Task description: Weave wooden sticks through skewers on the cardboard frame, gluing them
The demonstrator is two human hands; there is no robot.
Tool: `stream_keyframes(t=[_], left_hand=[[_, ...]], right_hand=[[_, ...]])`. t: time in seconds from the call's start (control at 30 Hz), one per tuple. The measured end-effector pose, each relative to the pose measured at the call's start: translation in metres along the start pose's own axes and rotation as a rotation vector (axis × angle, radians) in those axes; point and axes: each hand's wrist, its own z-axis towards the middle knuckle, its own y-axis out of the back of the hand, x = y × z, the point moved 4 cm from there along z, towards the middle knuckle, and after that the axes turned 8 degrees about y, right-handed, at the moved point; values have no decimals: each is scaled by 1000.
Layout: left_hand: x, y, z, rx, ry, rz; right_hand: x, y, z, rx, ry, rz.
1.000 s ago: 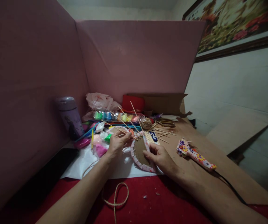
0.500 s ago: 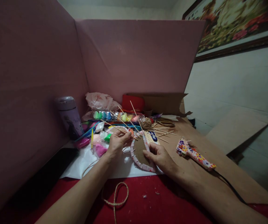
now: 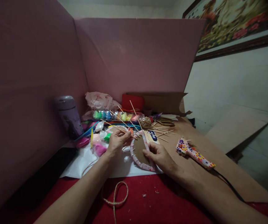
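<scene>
One purple bottle point(image 3: 69, 116) stands well left of the left grip point(image 3: 118, 145), with a pink packet point(image 3: 82, 142) by its base. A yellow stick point(image 3: 92, 138) and a bright pink lump point(image 3: 100, 150) come next, the lump just left of the left grip, all over a white sheet point(image 3: 72, 165). The left grip is pinched narrow, thumb and fingertips closed on a thin stick point(image 3: 112, 126). More sticks point(image 3: 136, 115) fan out beyond it, their near ends meeting at the top of a rounded cardboard piece point(image 3: 140, 150). That piece sits between the two grips, brown in the middle with a pale pink rim. Nearer the person than the left grip, a looped string point(image 3: 114, 204) lies on red cloth point(image 3: 162, 205). The right grip point(image 3: 159, 155) holds the piece by its straight right edge, thumb over its face. Beyond the right grip are a twine ball point(image 3: 145, 122) and loose sticks point(image 3: 164, 128). Right of it, a flowered tool point(image 3: 194, 155) with a black cord point(image 3: 229, 185) lies on brown board point(image 3: 251, 190).
</scene>
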Motion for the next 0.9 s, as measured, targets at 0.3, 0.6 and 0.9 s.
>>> stream_keyframes(t=[0.3,0.6,0.9], left_hand=[[0,0,0,6,2,-5],[-1,-1,0,-6,-1,-7],[-1,-1,-2,-12,0,14]], right_hand=[[0,0,1,-4,0,15],[3,0,0,-1,4,-19],[2,0,0,-7,11,-19]])
